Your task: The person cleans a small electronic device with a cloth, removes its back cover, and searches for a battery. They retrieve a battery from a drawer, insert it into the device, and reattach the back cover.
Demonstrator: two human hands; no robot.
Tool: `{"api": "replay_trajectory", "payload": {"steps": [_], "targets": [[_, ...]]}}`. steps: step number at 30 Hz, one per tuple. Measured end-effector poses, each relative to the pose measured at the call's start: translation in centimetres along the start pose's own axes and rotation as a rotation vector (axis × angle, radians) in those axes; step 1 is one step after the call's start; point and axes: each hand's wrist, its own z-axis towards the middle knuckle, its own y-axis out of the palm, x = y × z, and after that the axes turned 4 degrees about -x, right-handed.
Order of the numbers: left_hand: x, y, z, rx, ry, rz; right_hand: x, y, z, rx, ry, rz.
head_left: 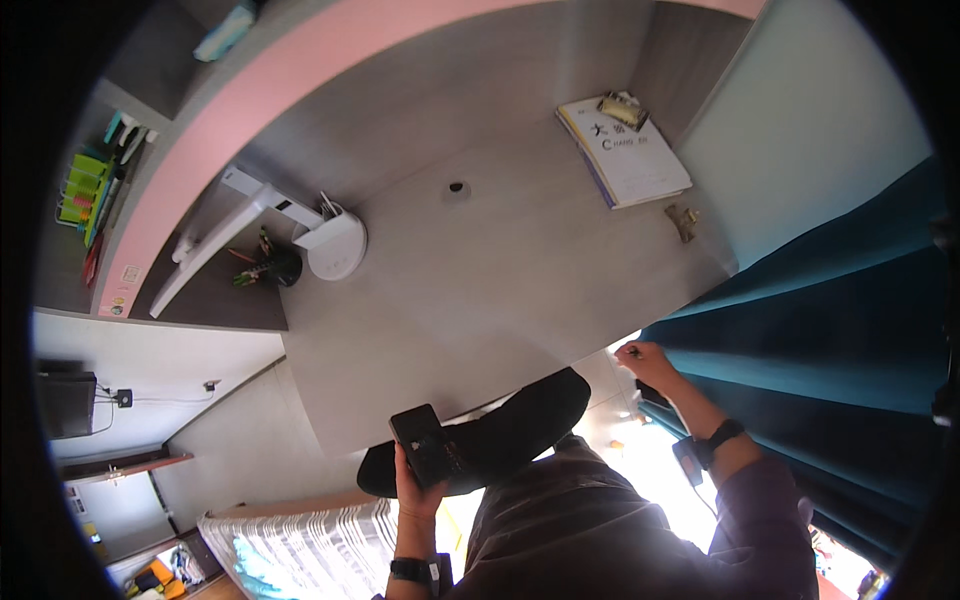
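My left hand [412, 492] is closed around a flat black rectangular box [425, 440] with small faint markings, at the front edge of the grey desk [480, 290]. My right hand [648, 364] hangs off the desk's right front corner, beside the teal curtain [800, 340]. Its fingers are curled together, with a small dark spot at the fingertips; I cannot make out what they hold, if anything. Below the desk edge, a black curved chair back [520, 425] lies between my two hands.
A white desk lamp [337, 245] and a black pen cup [280, 268] stand at the left. Papers [630, 160] lie at the back right, near a small brownish object [683, 222]. Shelves with a pink edge [230, 125] curve overhead. A striped bed cover [310, 540] is at lower left.
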Motion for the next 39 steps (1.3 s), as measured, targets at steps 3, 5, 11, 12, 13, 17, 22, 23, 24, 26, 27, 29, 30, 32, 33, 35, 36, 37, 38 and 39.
{"api": "replay_trajectory", "payload": {"steps": [3, 5, 11, 12, 13, 17, 22, 23, 24, 26, 27, 29, 30, 32, 33, 35, 36, 37, 38, 39], "targets": [[-0.6, -0.7, -0.4, 0.077, 0.072, 0.039, -1.7, 4.1, 0.7, -0.283, 0.410, 0.133], [-0.7, -0.9, -0.6, -0.055, 0.095, 0.001, -2.4, 6.5, 0.7, -0.269, 0.426, 0.041], [-0.8, -0.7, -0.5, -0.066, 0.091, 0.012, -2.1, 8.1, 0.7, -0.189, 0.328, -0.210], [-0.8, -0.7, -0.6, -0.090, 0.087, 0.002, -2.2, 7.8, 0.6, -0.159, 0.327, -0.241], [-0.7, -0.8, -0.7, -0.140, 0.080, -0.005, -2.5, 7.5, 0.3, -0.133, 0.311, -0.199], [-0.4, -1.1, -2.0, -0.249, 0.073, 0.092, -5.0, 5.4, -3.5, -0.195, 0.413, 0.289], [-1.1, -0.4, -5.1, -0.449, -0.236, 0.176, -8.0, 3.4, -15.6, -0.201, 0.101, 0.965], [-1.5, 0.0, -5.7, -0.489, -0.314, 0.196, -8.5, 4.0, -18.2, -0.138, 0.087, 0.958], [-2.0, 0.6, -6.3, -0.547, -0.397, 0.191, -8.9, 4.6, -20.5, -0.112, 0.027, 0.957], [-3.2, 1.8, -7.6, -0.599, -0.507, 0.249, -9.7, 6.4, -24.8, -0.070, -0.122, 0.943], [-3.8, 2.4, -8.3, -0.605, -0.538, 0.306, -9.9, 7.3, -26.7, -0.060, -0.171, 0.916], [-5.2, 3.6, -9.6, -0.672, -0.649, 0.319, -10.1, 9.1, -30.0, 0.013, -0.192, 0.917], [-6.0, 4.1, -10.2, -0.691, -0.683, 0.380, -10.0, 9.8, -31.7, 0.046, -0.183, 0.919], [-7.6, 4.8, -11.4, -0.735, -0.766, 0.435, -9.5, 11.2, -34.6, 0.148, -0.246, 0.909], [-8.5, 4.9, -11.9, -0.747, -0.806, 0.460, -9.0, 11.4, -36.0, 0.153, -0.242, 0.913], [-10.2, 4.7, -13.0, -0.767, -0.892, 0.513, -8.0, 12.0, -38.8, 0.185, -0.238, 0.942], [-11.1, 4.4, -13.6, -0.773, -0.943, 0.503, -7.5, 12.3, -40.3, 0.218, -0.244, 0.964], [-12.1, 4.1, -14.1, -0.785, -0.963, 0.533, -6.7, 12.5, -42.0, 0.267, -0.252, 0.982], [-13.0, 3.7, -14.6, -0.795, -1.006, 0.540, -5.9, 12.9, -43.7, 0.337, -0.154, 1.011], [-13.9, 3.3, -15.2, -0.792, -1.057, 0.542, -5.1, 13.2, -45.4, 0.375, -0.190, 1.056]]}}
